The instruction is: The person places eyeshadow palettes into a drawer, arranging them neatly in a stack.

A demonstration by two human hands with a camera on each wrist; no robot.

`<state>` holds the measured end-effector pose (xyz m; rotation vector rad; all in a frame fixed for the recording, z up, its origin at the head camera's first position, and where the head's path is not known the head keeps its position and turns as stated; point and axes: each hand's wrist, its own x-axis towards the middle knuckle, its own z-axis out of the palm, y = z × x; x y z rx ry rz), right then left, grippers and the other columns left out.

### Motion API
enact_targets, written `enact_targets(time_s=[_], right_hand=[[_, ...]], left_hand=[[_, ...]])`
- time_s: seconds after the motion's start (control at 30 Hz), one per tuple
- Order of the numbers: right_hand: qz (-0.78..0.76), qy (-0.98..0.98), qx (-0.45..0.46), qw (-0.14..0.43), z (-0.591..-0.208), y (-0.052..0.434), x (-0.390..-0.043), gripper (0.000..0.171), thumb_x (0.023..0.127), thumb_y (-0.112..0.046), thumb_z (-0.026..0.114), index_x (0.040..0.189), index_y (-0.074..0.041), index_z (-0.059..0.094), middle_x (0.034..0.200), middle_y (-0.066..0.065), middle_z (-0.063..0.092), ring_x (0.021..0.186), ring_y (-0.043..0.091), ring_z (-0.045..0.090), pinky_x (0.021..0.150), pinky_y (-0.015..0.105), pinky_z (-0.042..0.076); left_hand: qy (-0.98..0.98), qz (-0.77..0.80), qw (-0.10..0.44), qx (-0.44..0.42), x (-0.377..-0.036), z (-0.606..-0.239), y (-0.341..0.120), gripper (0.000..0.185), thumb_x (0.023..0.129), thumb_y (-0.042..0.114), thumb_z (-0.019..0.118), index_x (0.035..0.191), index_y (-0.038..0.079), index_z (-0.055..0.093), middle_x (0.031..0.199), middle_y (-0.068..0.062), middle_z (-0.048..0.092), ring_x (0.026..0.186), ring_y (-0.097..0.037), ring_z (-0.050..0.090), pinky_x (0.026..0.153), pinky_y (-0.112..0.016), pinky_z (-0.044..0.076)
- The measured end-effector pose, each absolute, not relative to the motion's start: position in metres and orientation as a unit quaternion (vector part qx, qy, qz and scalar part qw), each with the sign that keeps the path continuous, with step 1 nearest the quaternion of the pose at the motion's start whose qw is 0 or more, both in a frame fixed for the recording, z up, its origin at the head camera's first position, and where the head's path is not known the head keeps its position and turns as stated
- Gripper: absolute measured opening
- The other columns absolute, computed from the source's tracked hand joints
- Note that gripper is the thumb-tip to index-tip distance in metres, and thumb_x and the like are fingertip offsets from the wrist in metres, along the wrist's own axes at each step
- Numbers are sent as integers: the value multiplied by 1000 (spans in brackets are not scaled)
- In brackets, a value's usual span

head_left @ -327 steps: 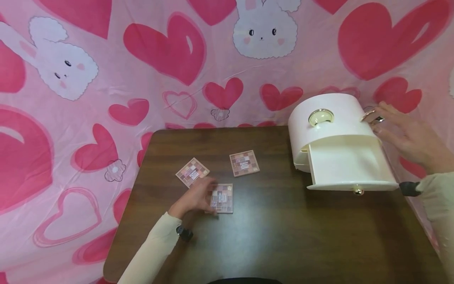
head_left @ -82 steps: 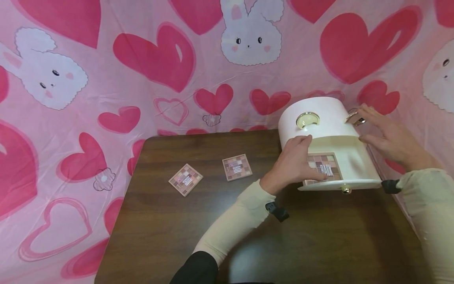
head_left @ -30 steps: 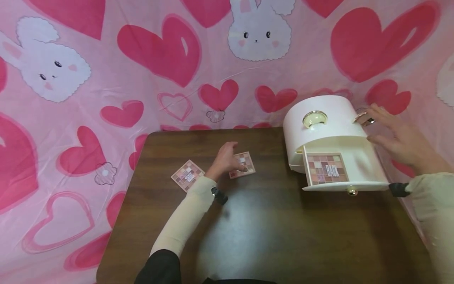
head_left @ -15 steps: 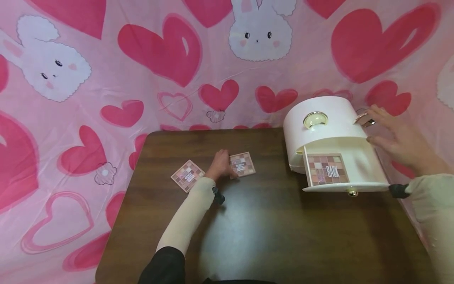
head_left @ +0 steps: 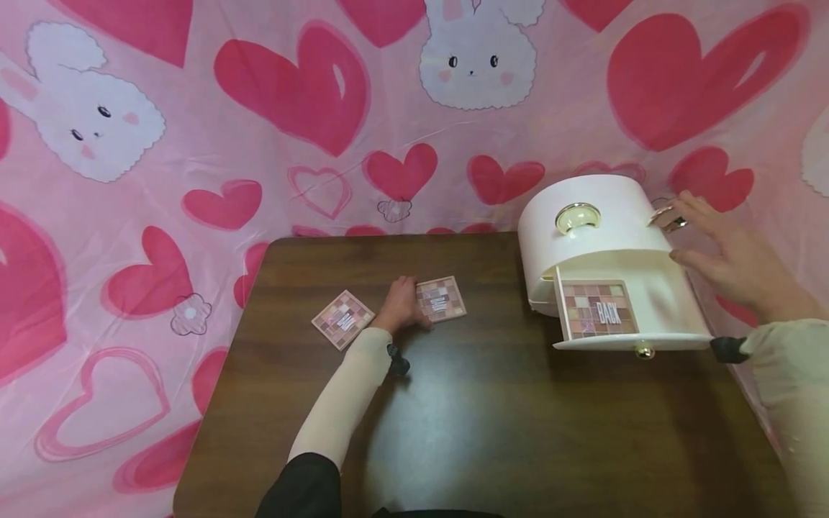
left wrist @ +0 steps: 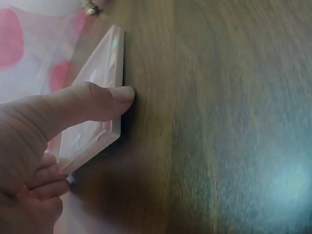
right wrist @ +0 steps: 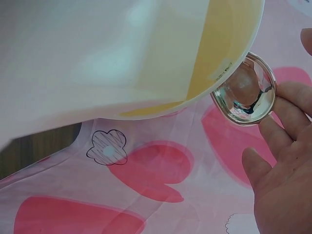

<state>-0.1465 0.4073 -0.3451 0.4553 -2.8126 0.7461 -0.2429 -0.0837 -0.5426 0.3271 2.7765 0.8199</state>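
In the head view my left hand (head_left: 399, 303) is at the left side of an eyeshadow palette (head_left: 442, 298) on the table. Thumb and fingers pinch that palette (left wrist: 92, 117) by its edges in the left wrist view, the thumb across the near edge. A second palette (head_left: 343, 319) lies just left of the hand. Another palette (head_left: 599, 309) sits on the left in the pulled-out drawer (head_left: 667, 295) of a white rounded box (head_left: 589, 194). My right hand (head_left: 732, 252) holds the gold side handle (right wrist: 246, 90) of this box with its fingers; its thumb stands apart.
The brown wooden table (head_left: 505, 417) carries the box at its back right. A gold knob (head_left: 644, 350) sticks out from the drawer front. A gold-rimmed handle (head_left: 578, 218) is on the box's upper part. Behind hangs a pink heart-and-bunny cloth (head_left: 401, 86).
Earlier the left hand set one palette into the drawer and went back left. Over the last second it came down onto the middle palette and nudged it slightly left. The right hand stays at the box.
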Motion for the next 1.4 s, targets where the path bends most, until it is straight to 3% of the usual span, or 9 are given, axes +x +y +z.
enact_targets(time_s=[0.13, 0.4, 0.6, 0.77, 1.0, 1.17, 1.4], right_hand=[[251, -952, 150, 89, -344, 407, -147, 73, 94, -11, 61, 160, -16, 28, 165, 11, 20, 151, 28, 16, 117, 62, 11], [250, -955, 141, 79, -344, 406, -145, 74, 95, -15, 60, 160, -16, 25, 165, 15, 17, 151, 36, 12, 116, 64, 6], [256, -952, 144, 81, -344, 404, -144, 74, 95, -14, 60, 161, -18, 25, 165, 12, 17, 152, 24, 10, 116, 63, 6], [252, -955, 137, 80, -342, 403, -143, 73, 95, -13, 60, 160, -13, 26, 165, 15, 18, 152, 30, 11, 117, 63, 6], [256, -951, 149, 90, -342, 404, -144, 73, 93, -11, 61, 159, -10, 28, 164, 16, 20, 151, 14, 9, 119, 58, 6], [257, -952, 145, 84, -342, 405, -145, 74, 95, -13, 61, 160, -15, 26, 165, 11, 17, 152, 22, 10, 116, 63, 8], [253, -953, 145, 80, -342, 405, -145, 76, 94, -14, 62, 160, -15, 24, 165, 15, 17, 151, 32, 11, 116, 65, 7]], left_hand=[[933, 329, 102, 104, -241, -539, -85, 112, 47, 24, 103, 140, -6, 47, 133, -21, 52, 125, -34, 47, 112, -42, 35], [913, 388, 72, 104, -239, -527, -84, 111, 51, 21, 102, 144, -4, 44, 136, -19, 51, 126, -33, 47, 112, -45, 36], [913, 389, 57, 110, -235, -514, -84, 112, 51, 23, 102, 144, -2, 44, 136, -17, 51, 126, -32, 48, 112, -43, 36], [907, 407, 53, 100, -230, -503, -85, 110, 54, 25, 102, 145, 2, 44, 138, -14, 50, 127, -29, 47, 112, -44, 36], [904, 412, 40, 109, -228, -488, -82, 110, 56, 31, 100, 146, 7, 43, 140, -10, 49, 128, -30, 47, 111, -46, 38], [898, 424, 32, 114, -226, -476, -80, 109, 58, 30, 99, 147, 7, 41, 141, -10, 48, 129, -31, 46, 110, -47, 38], [894, 429, 24, 125, -221, -457, -79, 110, 57, 32, 98, 149, 9, 42, 145, -9, 47, 132, -28, 45, 111, -46, 38]])
